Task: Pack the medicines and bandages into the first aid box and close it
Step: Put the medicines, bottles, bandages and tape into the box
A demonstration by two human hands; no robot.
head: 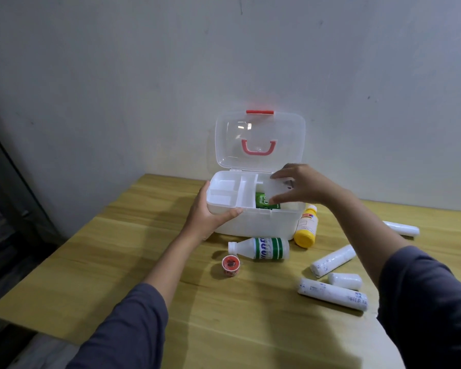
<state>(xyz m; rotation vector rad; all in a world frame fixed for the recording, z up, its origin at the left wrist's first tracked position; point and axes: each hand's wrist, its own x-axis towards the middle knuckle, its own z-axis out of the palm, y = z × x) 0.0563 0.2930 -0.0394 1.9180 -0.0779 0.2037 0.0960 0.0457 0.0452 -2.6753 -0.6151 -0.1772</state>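
The white first aid box (261, 222) stands open on the table, its clear lid (260, 129) with red handle upright against the wall. A white divided tray (232, 191) fills the box's left side. My left hand (210, 217) grips the box's front-left corner. My right hand (301, 186) holds a white rectangular packet (276, 191) over the box's right compartment, where a green package (261, 201) lies. In front lie a white bottle with green label (261, 247), a yellow bottle (306, 226), a red tape roll (230, 265) and several white bandage rolls (333, 261).
The wooden table (144, 262) ends at the left and near edges. A grey wall (171, 75) rises right behind the box. One bandage roll (401, 228) lies far right, two more (333, 293) near my right sleeve.
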